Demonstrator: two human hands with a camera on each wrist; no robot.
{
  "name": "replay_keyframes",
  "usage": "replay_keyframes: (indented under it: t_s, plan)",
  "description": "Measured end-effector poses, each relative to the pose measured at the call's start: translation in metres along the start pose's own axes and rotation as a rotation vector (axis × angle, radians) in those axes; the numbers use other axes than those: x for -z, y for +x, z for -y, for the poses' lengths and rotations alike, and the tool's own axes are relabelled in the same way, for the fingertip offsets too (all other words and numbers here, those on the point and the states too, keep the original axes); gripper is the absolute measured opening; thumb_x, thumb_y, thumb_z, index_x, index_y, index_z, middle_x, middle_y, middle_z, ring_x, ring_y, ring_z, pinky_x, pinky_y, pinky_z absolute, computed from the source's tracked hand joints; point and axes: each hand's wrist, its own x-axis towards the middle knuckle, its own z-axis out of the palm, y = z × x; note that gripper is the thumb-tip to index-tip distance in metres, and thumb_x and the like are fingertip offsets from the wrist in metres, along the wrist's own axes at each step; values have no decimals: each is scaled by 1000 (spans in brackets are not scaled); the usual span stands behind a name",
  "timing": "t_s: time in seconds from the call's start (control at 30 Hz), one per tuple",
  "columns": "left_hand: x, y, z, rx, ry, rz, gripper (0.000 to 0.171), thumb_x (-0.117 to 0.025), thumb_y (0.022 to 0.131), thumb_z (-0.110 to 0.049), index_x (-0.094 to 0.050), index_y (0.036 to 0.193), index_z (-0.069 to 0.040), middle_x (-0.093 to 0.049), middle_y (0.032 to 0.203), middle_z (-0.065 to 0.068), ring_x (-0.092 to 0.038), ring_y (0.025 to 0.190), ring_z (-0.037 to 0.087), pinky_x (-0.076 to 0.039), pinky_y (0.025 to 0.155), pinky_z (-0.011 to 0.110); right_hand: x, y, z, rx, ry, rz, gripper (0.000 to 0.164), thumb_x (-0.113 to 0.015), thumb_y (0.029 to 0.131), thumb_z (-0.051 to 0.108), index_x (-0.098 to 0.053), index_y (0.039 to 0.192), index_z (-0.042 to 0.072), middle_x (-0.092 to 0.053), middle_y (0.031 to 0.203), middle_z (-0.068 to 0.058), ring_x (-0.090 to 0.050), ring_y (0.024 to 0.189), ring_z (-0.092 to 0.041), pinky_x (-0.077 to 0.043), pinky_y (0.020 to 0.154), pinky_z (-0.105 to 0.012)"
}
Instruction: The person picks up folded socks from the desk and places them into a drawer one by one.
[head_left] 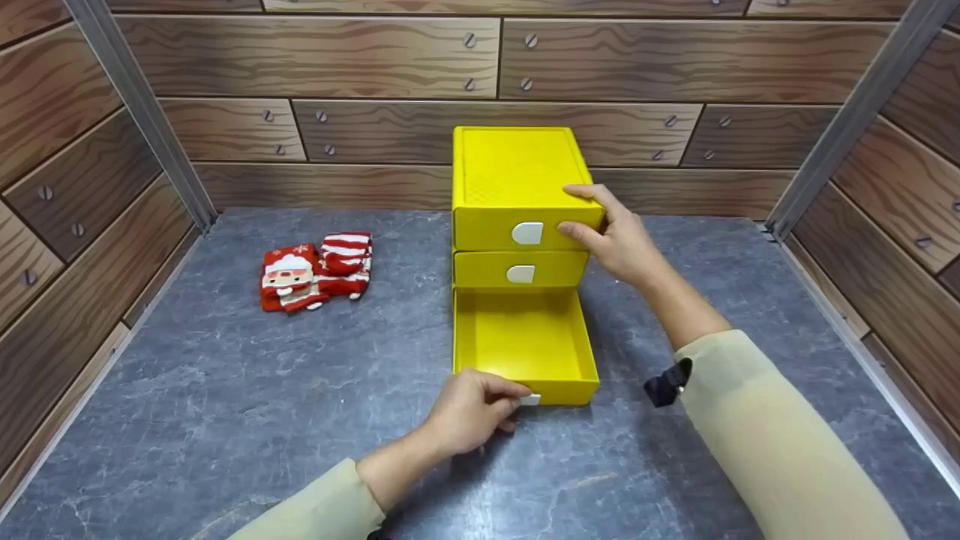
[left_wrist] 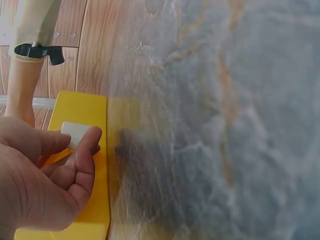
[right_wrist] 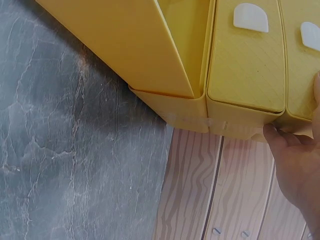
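A yellow three-drawer storage box (head_left: 517, 165) stands towards the back of the grey surface. Its bottom drawer (head_left: 521, 337) is pulled out and nothing lies in it; the upper two drawers are closed. My left hand (head_left: 471, 411) pinches the white handle (left_wrist: 76, 132) at that drawer's front. At the box's upper right front corner, my right hand (head_left: 619, 236) grips the edge, thumb on the top drawer's front and index finger on the lid. In the right wrist view, some fingers (right_wrist: 287, 137) touch the box's side. Left of the box lie folded red-and-white socks (head_left: 289, 277) with a Santa face.
Wood-patterned panels (head_left: 315, 56) wall in the back and both sides, with grey metal posts (head_left: 142, 112) at the corners. The grey marbled tabletop (head_left: 315, 390) spreads around the box. A black wrist device (head_left: 666, 384) sits at the right sleeve.
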Motion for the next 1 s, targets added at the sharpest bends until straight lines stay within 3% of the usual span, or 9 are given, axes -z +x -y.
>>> replay_keyframes:
  t_s: [0.2, 0.3, 0.43, 0.5, 0.57, 0.7, 0.83, 1.0]
  plan:
    - [2, -2, -1, -4, -4, 29, 22, -70, 99, 5, -82, 115, -3, -79, 108, 17, -77, 75, 32, -63, 64, 38, 0, 1, -1, 3, -3, -6, 57, -72, 103, 34, -51, 155, 27, -59, 132, -18, -63, 109, -28, -55, 85, -32]
    - [5, -4, -2, -2, 1, 57, 24, -70, 99, 3, -81, 119, -5, -79, 107, 17, -77, 76, 32, -60, 56, 30, 1, 0, -1, 4, -4, -5, 57, -72, 103, 34, -51, 155, 27, -59, 132, -18, -62, 108, -28, -55, 84, -31]
    - [14, -8, -6, -3, 19, 84, 27, -71, 100, 1, -80, 123, -7, -79, 105, 17, -77, 75, 29, -52, 52, 21, 2, 0, -1, 7, -9, -9, 57, -73, 103, 33, -51, 155, 27, -59, 131, -19, -62, 107, -28, -55, 83, -31]
    - [21, -10, -9, -22, 28, 86, 27, -71, 99, 0, -79, 124, -7, -79, 110, 17, -76, 77, 27, -54, 57, 21, 2, 0, 0, 7, -10, -7, 57, -72, 103, 33, -51, 155, 27, -59, 132, -19, -62, 107, -28, -55, 83, -31]
    - [29, -12, -12, -58, 38, 75, 26, -73, 98, -1, -79, 124, -6, -78, 116, 16, -75, 84, 24, -58, 66, 22, 3, 0, 1, 5, -13, -5, 57, -72, 103, 34, -51, 155, 28, -59, 132, -18, -62, 107, -28, -55, 83, -31]
    - [49, -15, -23, -107, -14, 82, 28, -71, 99, 1, -76, 126, -1, -74, 123, 21, -77, 93, 33, -64, 79, 34, 3, -1, 1, 11, -20, -2, 57, -72, 103, 34, -50, 156, 28, -59, 133, -18, -62, 108, -28, -55, 83, -31]
    - [74, -17, -38, -115, -40, 69, 29, -69, 100, 1, -75, 128, -2, -77, 114, 21, -78, 88, 35, -62, 68, 28, 3, -2, 1, 15, -19, -1, 58, -72, 103, 35, -50, 156, 27, -59, 134, -18, -62, 108, -28, -54, 85, -31]
    - [112, -16, -53, -150, 15, -35, 27, -71, 100, -4, -78, 127, -7, -80, 108, 12, -78, 88, 28, -62, 71, 29, 0, -2, 0, 11, 1, 0, 57, -72, 103, 33, -51, 155, 27, -59, 132, -18, -62, 107, -28, -56, 84, -31]
